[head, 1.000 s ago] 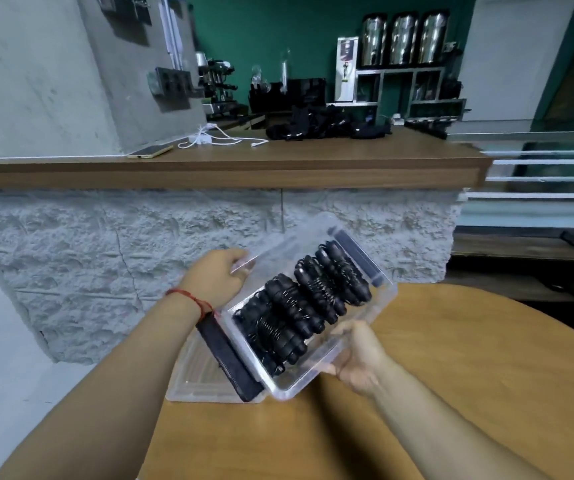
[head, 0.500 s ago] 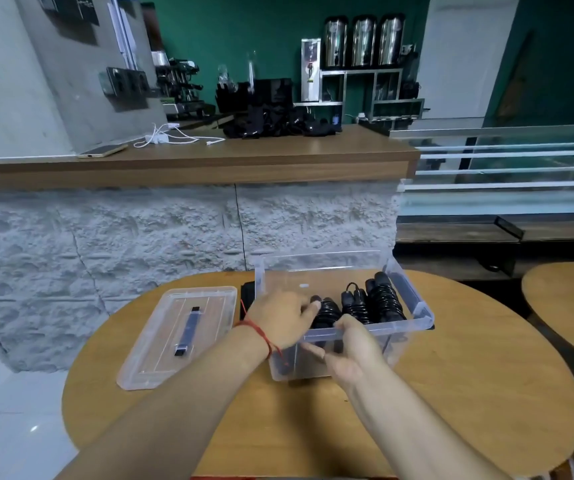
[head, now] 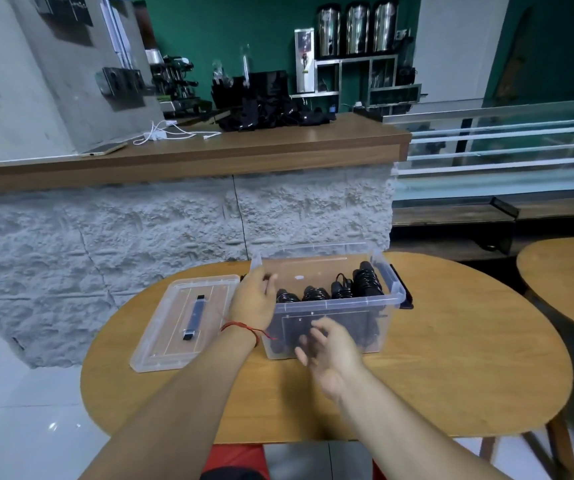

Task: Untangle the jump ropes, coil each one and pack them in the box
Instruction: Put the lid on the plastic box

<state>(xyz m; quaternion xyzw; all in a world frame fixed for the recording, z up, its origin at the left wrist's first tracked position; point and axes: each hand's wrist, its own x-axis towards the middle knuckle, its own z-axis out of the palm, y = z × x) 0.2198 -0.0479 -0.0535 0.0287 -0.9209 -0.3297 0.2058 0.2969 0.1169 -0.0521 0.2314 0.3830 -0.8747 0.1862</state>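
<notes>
A clear plastic box [head: 387, 296] stands upright on the round wooden table [head: 451, 358]. Several black coiled jump ropes [head: 365, 284] stand in a row inside it. My left hand [head: 252, 301] is at the box's left end, fingers loosely bent over the rim, holding nothing that I can see. My right hand [head: 328, 351] hovers just in front of the box's near wall with its fingers spread and apart from the plastic.
The clear lid [head: 181, 323] with a dark handle lies flat on the table left of the box. A stone-faced counter [head: 174, 216] with a wooden top rises behind the table. A second round table [head: 569, 275] is at the right.
The box was held tilted in the air in both hands; it now stands on the table. My right hand has let go and drawn back; my left hand has shifted to the box's left end.
</notes>
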